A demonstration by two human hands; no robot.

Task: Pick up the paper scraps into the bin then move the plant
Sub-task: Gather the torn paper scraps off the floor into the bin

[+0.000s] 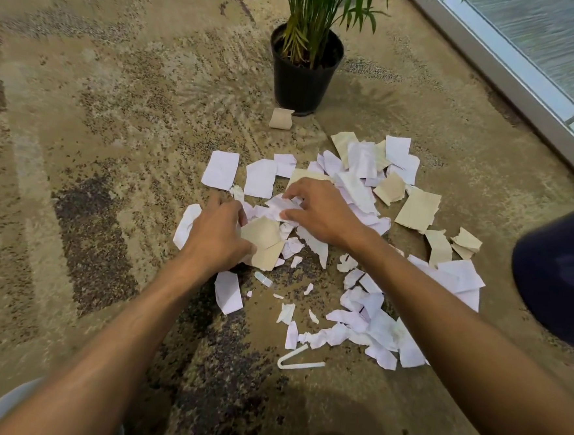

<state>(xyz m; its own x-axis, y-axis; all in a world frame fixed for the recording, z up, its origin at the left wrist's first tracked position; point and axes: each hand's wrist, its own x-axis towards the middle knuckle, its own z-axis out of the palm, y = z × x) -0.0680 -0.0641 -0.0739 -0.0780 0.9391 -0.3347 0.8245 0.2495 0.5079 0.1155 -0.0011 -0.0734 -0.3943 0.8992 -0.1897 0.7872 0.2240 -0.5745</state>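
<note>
Gathering stage, scraps not yet binned. Both my hands are down in the middle of the paper scraps [359, 188], which lie spread over the carpet [80, 135] in a loose fan, white pieces mixed with tan ones.

Left hand [214, 236]: fingers curled round a bunch of scraps, a large tan piece [263, 243] sticking out on the thumb side. I hold it closed so the bunch already collected does not spill while the other hand feeds it.

Right hand [316, 209]: fingers bent, thumb and fingertips pinching a crumpled white scrap [284, 205] just beside the left hand. Working the two hands close together lets me sweep pieces into one wad rather than lift them singly.

Remaining: most of the pile. A run of scraps trails toward my right side, a few small bits lie between my forearms, and one tan piece [281, 118] sits apart, touching or nearly touching the base of the black pot [302, 82].

Plant [327, 13]: upright in that pot, beyond the pile, near the window frame [526, 81]. Untouched; it comes second.

Bin: a dark rounded shape [560, 270] at my right edge may be it, but I cannot tell.

Also on the carpet: a bent white plastic strip [297, 359], not paper. Judgement: leave or bin separately.
</note>
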